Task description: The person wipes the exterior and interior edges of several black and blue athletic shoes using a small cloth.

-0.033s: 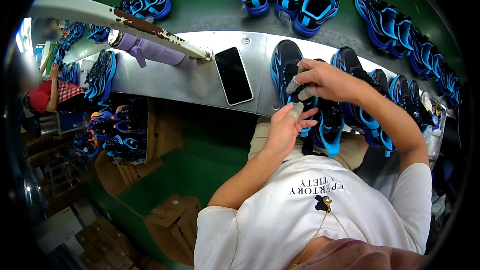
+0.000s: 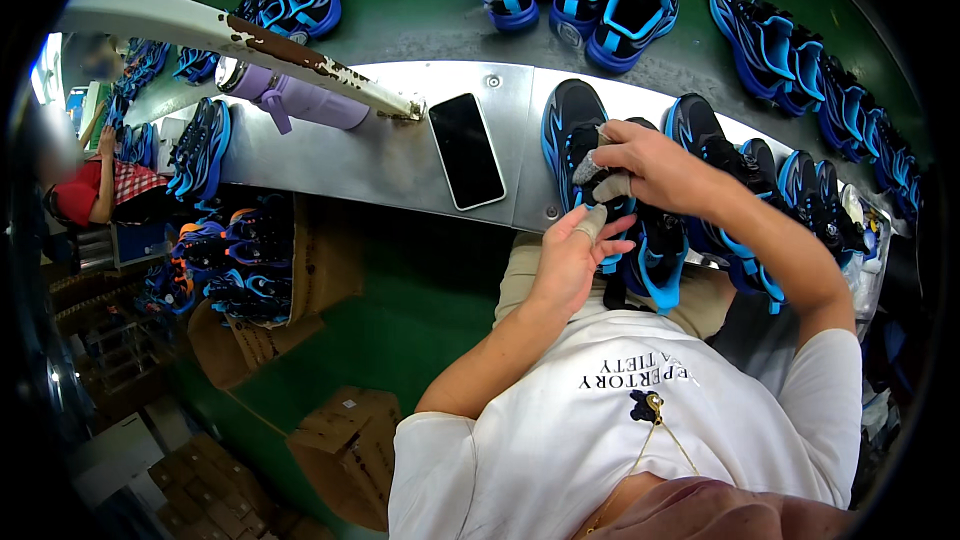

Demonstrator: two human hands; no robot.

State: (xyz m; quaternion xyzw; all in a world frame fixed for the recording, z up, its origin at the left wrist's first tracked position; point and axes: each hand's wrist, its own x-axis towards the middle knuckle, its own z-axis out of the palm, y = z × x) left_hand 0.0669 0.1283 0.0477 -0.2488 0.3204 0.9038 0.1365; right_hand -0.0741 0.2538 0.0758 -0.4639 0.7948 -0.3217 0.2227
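A black and blue sneaker [image 2: 574, 105] lies on the metal ledge in front of me, toe pointing away. Over its laces is my right hand [image 2: 645, 168], thumb and fingers bent together in a pinch; grey and tan covers wrap some fingertips. My left hand [image 2: 566, 265] is at the heel end, palm turned up. Its tan-covered thumb presses toward the index finger while the other fingers stick out to the right. Whatever is between the fingertips of either hand is too small or hidden. Beside them, another sneaker [image 2: 660, 260] rests with its blue heel toward me.
Left on the ledge are a phone [image 2: 467, 152] and a lilac bottle [image 2: 315, 103] behind a chipped white post [image 2: 300, 55]. More sneakers [image 2: 632, 20] stand on the green belt [image 2: 410, 0]. Cartons [image 2: 345, 440] are on the floor. A person in red [image 2: 95, 190] works at far left.
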